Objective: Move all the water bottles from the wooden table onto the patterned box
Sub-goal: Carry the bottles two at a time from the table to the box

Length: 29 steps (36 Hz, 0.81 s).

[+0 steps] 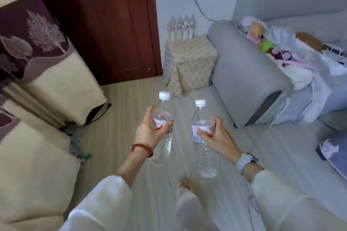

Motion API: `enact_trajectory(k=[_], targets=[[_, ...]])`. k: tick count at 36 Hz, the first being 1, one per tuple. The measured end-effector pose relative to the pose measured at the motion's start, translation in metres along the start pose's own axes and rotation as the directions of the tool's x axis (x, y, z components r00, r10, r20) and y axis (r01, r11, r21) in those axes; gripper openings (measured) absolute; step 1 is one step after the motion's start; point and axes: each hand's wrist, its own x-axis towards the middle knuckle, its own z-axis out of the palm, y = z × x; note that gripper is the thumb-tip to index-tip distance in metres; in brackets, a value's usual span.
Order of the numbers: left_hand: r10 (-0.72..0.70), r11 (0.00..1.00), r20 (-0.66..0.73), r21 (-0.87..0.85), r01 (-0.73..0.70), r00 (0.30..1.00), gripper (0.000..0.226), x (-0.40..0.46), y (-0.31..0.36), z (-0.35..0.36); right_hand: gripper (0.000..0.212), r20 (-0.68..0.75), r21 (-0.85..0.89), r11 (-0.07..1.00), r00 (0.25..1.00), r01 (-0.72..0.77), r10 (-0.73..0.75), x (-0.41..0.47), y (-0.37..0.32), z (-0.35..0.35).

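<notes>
Past the floor [120, 118] waits the patterned box [189, 62]; I'd keep my left hand [148, 131] wrapped round its bottle [163, 127] and my right hand [216, 137] round the other bottle [203, 137], then stand both beside the row of bottles [181, 28].

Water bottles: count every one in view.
6: one in the left hand, one in the right hand, four in a row on the patterned box; more may be hidden.

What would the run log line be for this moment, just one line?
phase: carrying | left hand: grips water bottle | right hand: grips second water bottle | patterned box: row of bottles on top, ahead beside grey sofa
</notes>
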Motion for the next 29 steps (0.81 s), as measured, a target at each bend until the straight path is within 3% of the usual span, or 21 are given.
enact_trajectory(k=[9, 15, 19, 29], targets=[[0.017, 0.999, -0.026, -0.032, -0.017, 1.000, 0.061, 0.191, 0.056, 0.045, 0.065, -0.041, 0.032, 0.998, 0.998, 0.044, -0.043, 0.198, -0.032, -0.068], [0.007, 0.999, 0.015, -0.038, -0.006, 1.000, 0.071, 0.328, 0.066, 0.083, 0.064, -0.026, 0.053, 0.998, 0.999, 0.036, -0.035, 0.337, -0.042, -0.090], [0.003, 0.999, 0.005, -0.044, -0.003, 1.000, 0.065, 0.427, 0.062, 0.113, 0.061, -0.016, 0.088, 0.994, 0.998, 0.068, -0.067, 0.440, -0.051, -0.099], [-0.109, 0.990, 0.091, -0.084, 0.116, 0.990, 0.072, 0.657, 0.074, 0.170, 0.068, -0.008, 0.215, 0.975, 0.998, 0.056, -0.056, 0.677, -0.091, -0.129]])
